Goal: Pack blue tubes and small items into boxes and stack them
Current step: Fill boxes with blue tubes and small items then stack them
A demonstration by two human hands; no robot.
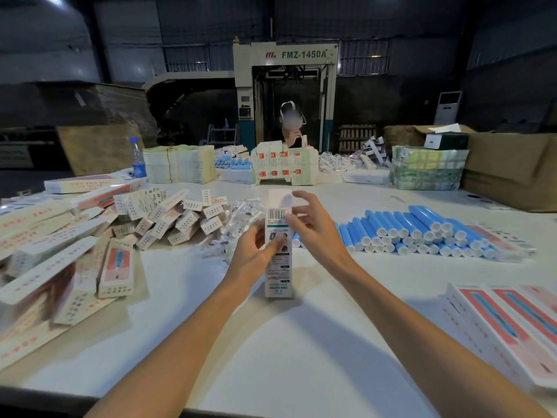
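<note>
Here, in the head view, a tall, narrow cardboard carton stands upright at the middle of the white surface, its lower end touching the top. Its printed front shows a barcode near the upper end, and a plain white flap stands open above that.

The left hand grips the carton at mid-height, thumb laid across the printed face and fingers curled round the left side. The right hand holds the upper part, thumb pressed just beside the barcode and the other fingers loosely arched at the right edge, next to the open flap. Both forearms reach in from the near edge and converge on the carton.

To the right lies a heap of blue tubes, smooth cylinders with round white end caps, stacked in rows on their sides. Just behind the left hand sits a loose pile of small items in clear, crinkled plastic wrappers. Left of those is a tumbled heap of closed cartons, matte cream card with small print. Flat pink-and-blue printed packs lie side by side at the near right.

Across the surface a second person sits behind bundled carton blanks, and a plastic water bottle stands upright at far left.
</note>
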